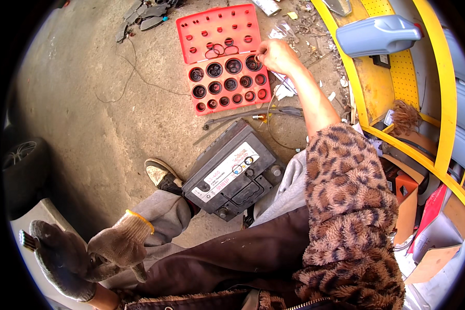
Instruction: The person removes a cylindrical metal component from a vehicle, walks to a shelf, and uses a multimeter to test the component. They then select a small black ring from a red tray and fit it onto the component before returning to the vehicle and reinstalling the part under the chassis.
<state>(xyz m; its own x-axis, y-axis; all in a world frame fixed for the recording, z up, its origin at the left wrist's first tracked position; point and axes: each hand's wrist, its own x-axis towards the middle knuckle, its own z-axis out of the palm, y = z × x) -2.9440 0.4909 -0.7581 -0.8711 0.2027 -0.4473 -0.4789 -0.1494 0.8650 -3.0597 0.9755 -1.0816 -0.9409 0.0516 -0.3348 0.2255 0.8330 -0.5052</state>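
From over here on the left I get the left hand [62,253] first, grey-gloved, fingers curled and seemingly closed around a slack spare glove [124,240] with a yellow cuff; something with a small ridged tip [28,241] pokes out at the fingertips, too small for me to name. Moving right, here's the red case [196,58], open on the concrete floor [88,124], and the rings are in it: round pockets full across the tray, small ones pegged up in the lid, a few loose black rings [224,50] lying along the lid's edge nearest the tray. They look like rubber, so I'd call them feather-light, springy, perhaps slick if oiled; pinch one across the rim with finger and thumb, never stretching it or nicking it with a nail. Below the case's near edge sits the black battery [232,170], between the legs, surely the heavy, rigid one, with what look like two thin dark rings on its top. And now the right hand [278,56], bare, reaching over the case's right edge: fingertips bunched right at the pocket by the tray's far right corner, and I can't tell whether they've closed on a ring. Past it, a grey-blue jug [377,35] lies by the yellow shelf frame [444,103].
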